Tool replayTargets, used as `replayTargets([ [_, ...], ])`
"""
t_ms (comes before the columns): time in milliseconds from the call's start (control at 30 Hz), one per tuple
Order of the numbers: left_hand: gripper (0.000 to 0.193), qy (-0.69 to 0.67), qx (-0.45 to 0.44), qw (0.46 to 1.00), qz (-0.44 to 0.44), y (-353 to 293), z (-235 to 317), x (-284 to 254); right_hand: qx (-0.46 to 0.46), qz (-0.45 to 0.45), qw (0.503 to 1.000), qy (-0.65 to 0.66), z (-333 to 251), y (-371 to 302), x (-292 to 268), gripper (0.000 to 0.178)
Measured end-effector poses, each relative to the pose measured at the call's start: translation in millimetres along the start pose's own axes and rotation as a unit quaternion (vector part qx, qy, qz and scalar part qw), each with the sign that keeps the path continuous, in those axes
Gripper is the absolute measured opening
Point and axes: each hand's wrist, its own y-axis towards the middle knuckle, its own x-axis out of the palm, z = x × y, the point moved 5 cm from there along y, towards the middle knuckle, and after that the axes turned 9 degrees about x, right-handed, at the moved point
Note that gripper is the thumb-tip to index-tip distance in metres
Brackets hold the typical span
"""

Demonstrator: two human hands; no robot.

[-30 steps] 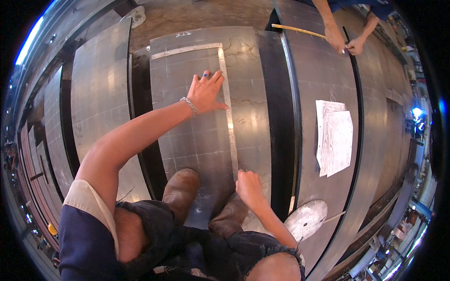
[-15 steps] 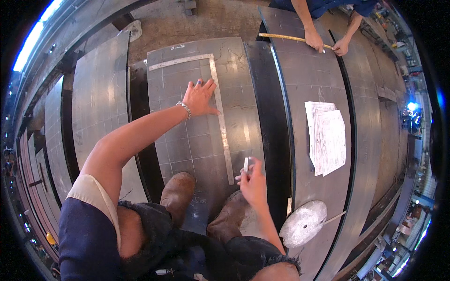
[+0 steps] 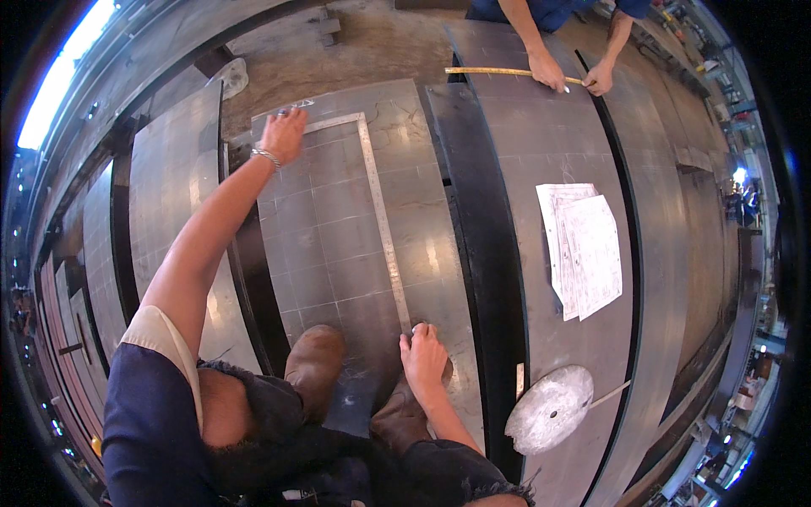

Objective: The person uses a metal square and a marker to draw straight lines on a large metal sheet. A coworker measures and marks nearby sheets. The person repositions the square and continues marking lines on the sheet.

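Note:
A steel L-shaped square (image 3: 380, 204) lies flat on a grey metal plate (image 3: 334, 245) marked with thin pale lines. My left hand (image 3: 285, 137) is at the far left, its fingers bent round the end of the square's short leg. Close to my boots, my right hand (image 3: 426, 358) has its fingers closed at the near end of the long leg. The white stick that this hand held earlier is hidden now.
Papers (image 3: 583, 249) and a round, pale disc with a centre hole (image 3: 551, 410) lie on the plate to the right. At the far right a co-worker's hands (image 3: 549, 71) hold a yellow measuring tape (image 3: 494, 71). Dark gaps (image 3: 486, 253) separate the plates.
My left hand has gone from beside the long leg to the short leg's far-left end. My right hand has come down and left onto the long leg's near end.

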Motion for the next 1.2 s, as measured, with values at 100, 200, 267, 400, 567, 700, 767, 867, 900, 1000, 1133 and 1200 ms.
replayTargets([
  [100, 0.037, 0.015, 0.009, 0.999, -0.046, -1.5, -28.9, 19.3, 0.036, -0.006, 0.999, 0.022, 5.9, 5.0, -2.8, 0.028],
  [200, 0.03, -0.04, -0.004, 0.998, -0.052, -3.0, -31.6, 19.3, 0.069, 0.034, 0.996, 0.047, 16.1, 10.2, -11.7, 0.025],
  [267, 0.031, -0.071, -0.015, 0.996, -0.046, 1.3, -38.0, 19.2, 0.083, 0.055, 0.994, 0.043, 29.2, 17.0, -17.9, 0.026],
  [400, 0.023, -0.098, 0.015, 0.994, -0.043, 6.2, -30.7, 7.4, 0.121, 0.096, 0.987, 0.033, 55.0, 25.7, -29.9, 0.03],
  [567, 0.018, -0.115, 0.059, 0.989, -0.07, 15.3, -32.4, 5.4, 0.132, 0.086, 0.987, 0.033, 53.7, 25.0, -30.9, 0.03],
  [700, 0.016, -0.093, 0.075, 0.991, -0.053, 23.0, -28.4, 2.1, 0.121, 0.078, 0.989, 0.031, 58.3, 17.6, -24.3, 0.03],
  [767, 0.016, -0.1, 0.091, 0.99, -0.027, 28.9, -27.5, 2.6, 0.118, 0.074, 0.99, 0.032, 56.6, 16.1, -23.5, 0.03],
  [867, 0.017, -0.108, 0.077, 0.99, -0.039, 43.6, -11.4, -1.8, 0.12, 0.078, 0.989, 0.029, 58.1, 12.5, -22.9, 0.03],
  [900, 0.016, -0.113, 0.077, 0.99, -0.029, 47.0, -7.7, -2.6, 0.118, 0.081, 0.989, 0.03, 59.4, 12.0, -20.6, 0.03],
  [1000, 0.016, -0.132, 0.07, 0.989, -0.015, 56.5, 1.9, -5.2, 0.126, 0.073, 0.988, 0.044, 62.5, 8.6, -22.5, 0.029],
  [1133, 0.021, -0.178, 0.047, 0.983, -0.003, 66.3, 2.7, -4.1, 0.127, 0.071, 0.986, 0.076, 65.9, 6.6, -19.8, 0.028],
  [1200, 0.024, -0.195, 0.042, 0.98, 0.005, 67.2, 2.2, 3.8, 0.116, 0.085, 0.983, 0.115, 61.6, 7.9, -22.8, 0.028],
])
